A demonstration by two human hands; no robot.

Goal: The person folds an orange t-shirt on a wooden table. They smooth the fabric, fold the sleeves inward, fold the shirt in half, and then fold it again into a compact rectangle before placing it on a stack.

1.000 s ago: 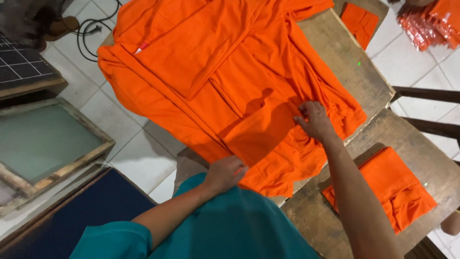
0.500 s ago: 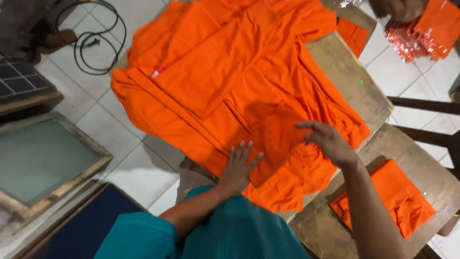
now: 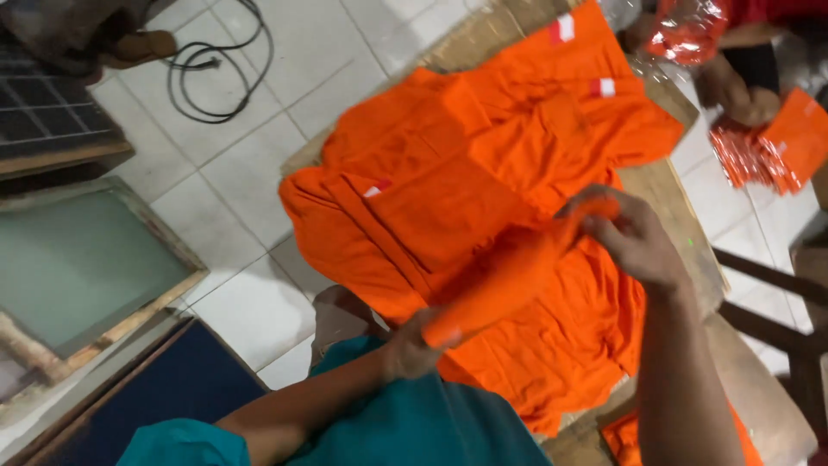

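Both hands lifted off the wooden table, a fold of the orange garment stretched between them. Left hand at the near end of the fold, toward the teal sleeve, fingers wrapped shut around the cloth. Right hand at the far end, toward the table's right edge, thumb and fingers pinched closed on the upper corner. The held piece runs as a slanted, rolled band, blurred by motion; it hangs just above the pile of orange shirts that covers most of the table top, some with small red-and-white patches showing. Whether the band is one whole shirt or only a flap of the top one, cannot tell. Off the table's left side: white tiled floor, a black cable coiled on it, a wood-framed screen leaning near. Off the table's far right corner, a second person's hand among clear-wrapped orange packets. Judged step: mid-fold, one garment taken up and being doubled over. Next move would seem to call for keeping both pinches firm, holding the edges matched, and laying the fold flat on the pile without dragging the shirts below
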